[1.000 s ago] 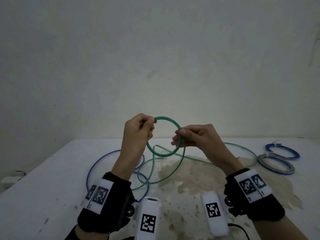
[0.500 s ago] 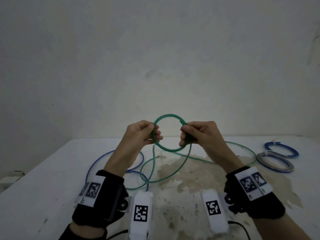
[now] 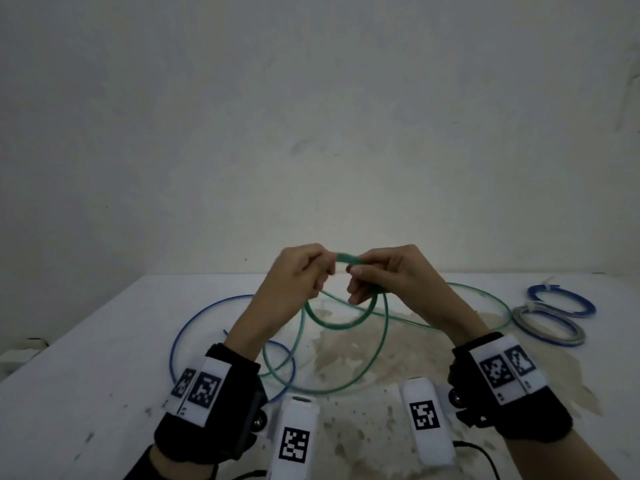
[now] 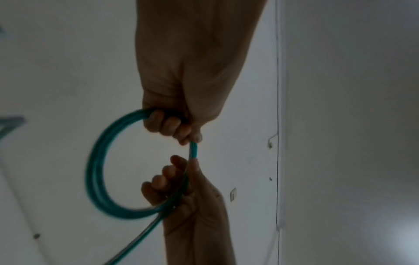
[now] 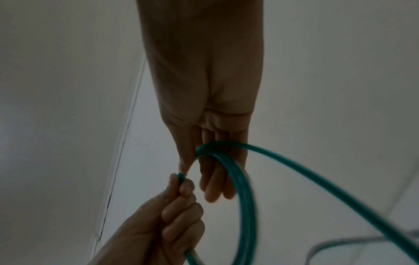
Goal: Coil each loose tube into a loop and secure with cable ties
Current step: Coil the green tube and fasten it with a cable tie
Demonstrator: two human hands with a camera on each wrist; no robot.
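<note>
A green tube is wound into a small coil (image 3: 341,325) that hangs in the air under both hands. My left hand (image 3: 308,271) pinches the top of the coil from the left. My right hand (image 3: 375,277) grips it from the right, close beside the left. The rest of the green tube (image 3: 382,344) trails down in wide loose curves on the table. In the left wrist view my left hand (image 4: 172,125) curls round the coil (image 4: 94,170). In the right wrist view my right hand's fingers (image 5: 215,179) hook through the coil (image 5: 247,197).
A loose blue tube (image 3: 180,337) lies on the white stained table (image 3: 104,358) at the left, crossing under the green one. Coiled blue (image 3: 585,301) and grey (image 3: 554,336) loops lie at the far right. A bare wall stands behind the table.
My hands have moved together from the coil's left and right sides to its top. The coil now hangs below them instead of standing between them.
</note>
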